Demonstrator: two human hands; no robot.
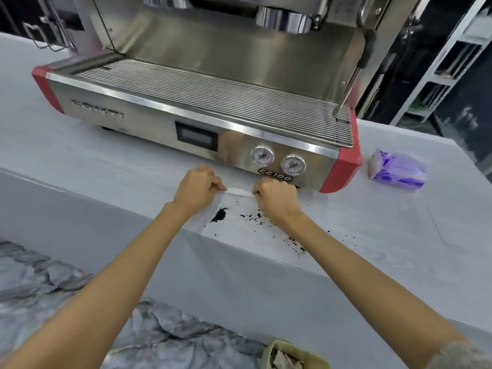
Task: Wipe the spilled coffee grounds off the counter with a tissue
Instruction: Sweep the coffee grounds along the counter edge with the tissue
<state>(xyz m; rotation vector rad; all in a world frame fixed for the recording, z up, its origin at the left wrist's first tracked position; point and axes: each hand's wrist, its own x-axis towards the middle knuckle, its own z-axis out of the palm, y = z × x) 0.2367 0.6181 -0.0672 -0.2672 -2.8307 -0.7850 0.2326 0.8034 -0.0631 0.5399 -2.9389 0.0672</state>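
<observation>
From the head camera, the steel and red espresso machine [165, 113] carries the name "CONTI" on the left of its front panel, and a black badge reading "CC100" [274, 178] sits just under two round gauges [262, 155] – a small dark screen [196, 134] lies between the two. To the right of the machine a purple tissue pack [398, 170] lies on the pale counter [372, 235]; its print is too blurred to read. Both forearms reach forward from the bottom edge, knuckles up. The left hand [195, 189] and the right hand [277, 198] are curled into loose fists, each pinching one end of a white tissue [239, 192] that shows as a narrow strip stretched between them, just in front of the machine's base. The coffee grounds [220, 214] lie on the counter nearer the person – one dense dark patch below the tissue, with loose specks trailing right towards the counter's front edge and partly under the right forearm.
</observation>
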